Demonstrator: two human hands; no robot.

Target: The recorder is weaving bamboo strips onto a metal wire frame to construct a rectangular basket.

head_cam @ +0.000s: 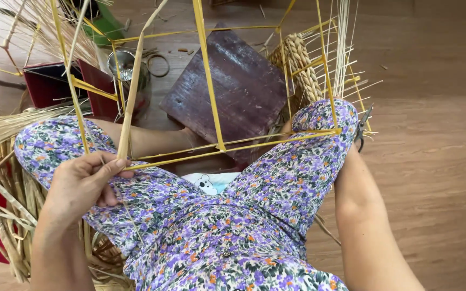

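Observation:
I sit on a wooden floor in flowered purple trousers with a frame of thin yellow rods standing over my legs. My left hand is closed at the frame's lower left corner, pinching a pale reed strip that runs up along a yellow upright. My right forearm reaches up behind my raised right knee, which hides the hand. A pair of dark scissors pokes out beside that knee. Thin pale stakes and a braided straw band fill the frame's far right side.
A dark purple board lies on the floor under the frame. A metal tin, a dark red box and a small ring sit at the back left. Bundles of dry straw lie at my left.

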